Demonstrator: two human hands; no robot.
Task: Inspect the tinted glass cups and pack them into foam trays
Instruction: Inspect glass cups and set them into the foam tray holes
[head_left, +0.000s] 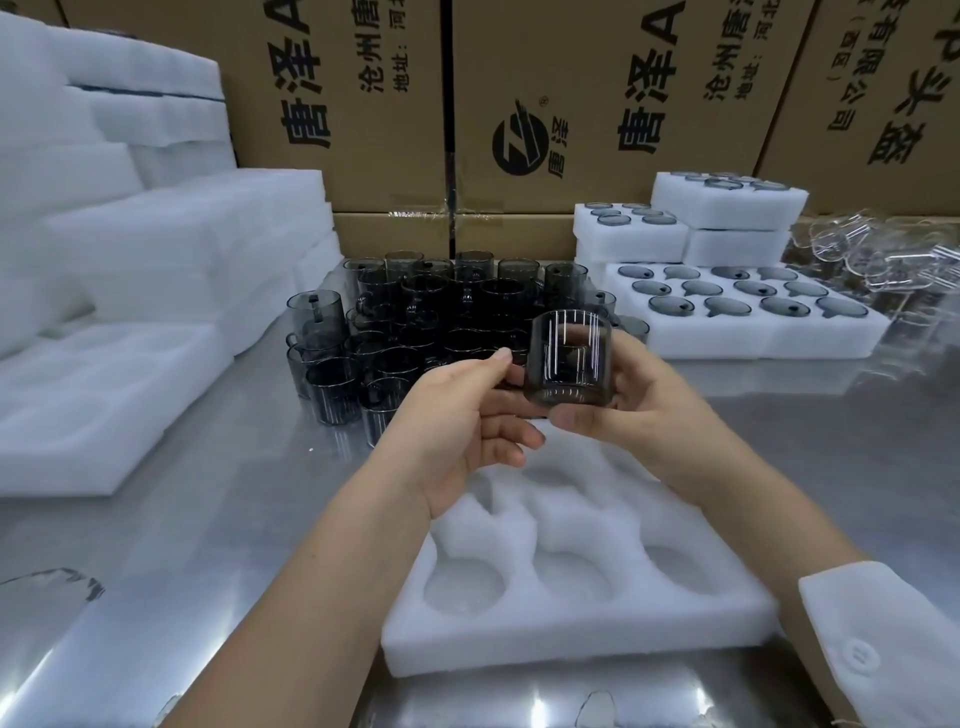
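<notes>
A smoky tinted glass cup (569, 358) is held upright above the table between both hands. My right hand (639, 410) cups it from the right and underneath, thumb curled below its base. My left hand (462, 421) meets it from the left, thumb and fingertips at its side, where the handle seems to be. Below the hands lies a white foam tray (571, 623) with round pockets that hold nothing. Behind the hands stands a dense cluster of several tinted cups (415, 322).
Filled foam trays (748, 332) lie at the right, with two smaller stacks (628, 239) behind them. Clear glass cups (883, 260) are heaped at the far right. Foam slabs (130, 270) pile up on the left. Cardboard boxes (519, 104) wall off the back of the steel table (208, 519).
</notes>
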